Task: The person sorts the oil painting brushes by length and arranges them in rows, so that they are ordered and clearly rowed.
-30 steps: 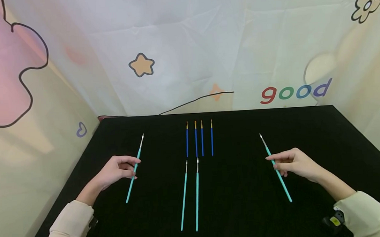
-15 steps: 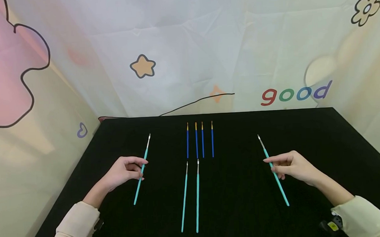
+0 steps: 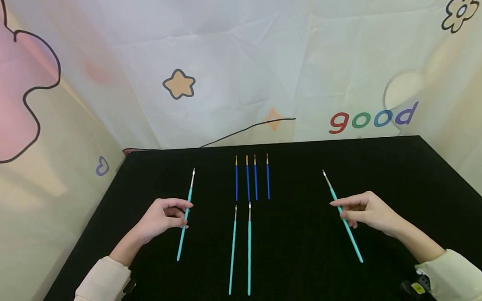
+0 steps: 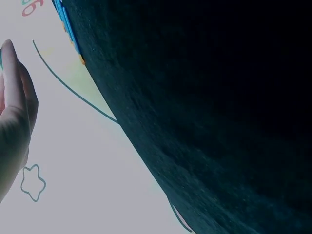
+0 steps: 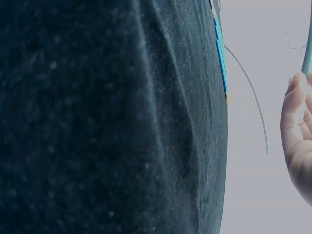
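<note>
My left hand (image 3: 163,218) pinches a turquoise paintbrush (image 3: 181,243) by its handle, bristles pointing away from me and leaning a little right. On the other side, my right hand (image 3: 368,212) pinches a second turquoise paintbrush (image 3: 353,242), its tip leaning left. Between the hands lie two more turquoise paintbrushes, a thinner one (image 3: 232,257) and a thicker one (image 3: 250,256), side by side on the black cloth. In the right wrist view, fingers (image 5: 295,107) hold the teal handle (image 5: 308,56); in the left wrist view the hand (image 4: 17,107) is partly cut off.
Several blue paintbrushes (image 3: 248,181) with golden tips lie in a row beyond the turquoise pair. The black-covered table (image 3: 300,254) ends at a pale printed curtain (image 3: 238,71) at the back and sides.
My left hand has moved right with its paintbrush, toward the middle. My right hand has shifted slightly left with its own. The brushes on the table stay put.
</note>
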Motion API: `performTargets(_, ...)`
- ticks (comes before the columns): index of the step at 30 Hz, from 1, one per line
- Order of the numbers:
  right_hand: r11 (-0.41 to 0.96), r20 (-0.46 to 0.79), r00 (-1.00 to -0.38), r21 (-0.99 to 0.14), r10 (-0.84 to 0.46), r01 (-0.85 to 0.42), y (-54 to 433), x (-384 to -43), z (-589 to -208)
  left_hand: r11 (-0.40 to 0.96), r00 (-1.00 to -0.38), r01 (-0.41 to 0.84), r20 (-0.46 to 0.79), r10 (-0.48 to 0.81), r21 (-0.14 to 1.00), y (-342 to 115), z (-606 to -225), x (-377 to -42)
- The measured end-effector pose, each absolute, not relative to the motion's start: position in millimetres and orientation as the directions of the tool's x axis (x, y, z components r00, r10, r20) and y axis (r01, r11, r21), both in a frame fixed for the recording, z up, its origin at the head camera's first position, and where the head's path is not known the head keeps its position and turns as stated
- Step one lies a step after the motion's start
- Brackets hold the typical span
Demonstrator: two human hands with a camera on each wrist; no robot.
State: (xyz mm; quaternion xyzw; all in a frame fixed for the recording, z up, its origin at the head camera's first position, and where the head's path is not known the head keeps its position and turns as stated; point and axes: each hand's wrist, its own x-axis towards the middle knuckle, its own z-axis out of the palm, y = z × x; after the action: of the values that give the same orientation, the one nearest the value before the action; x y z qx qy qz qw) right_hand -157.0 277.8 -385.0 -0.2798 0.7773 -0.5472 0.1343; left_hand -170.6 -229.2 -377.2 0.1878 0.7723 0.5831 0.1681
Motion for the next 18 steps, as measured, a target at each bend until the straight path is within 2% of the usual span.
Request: performTargets(18,0.217,0.121,-0.794,-0.927,-0.596,-0.304,270,-155,-386,0.240,-0.856,0.092,-0.046,0.514,0.966,-210,-374,-164)
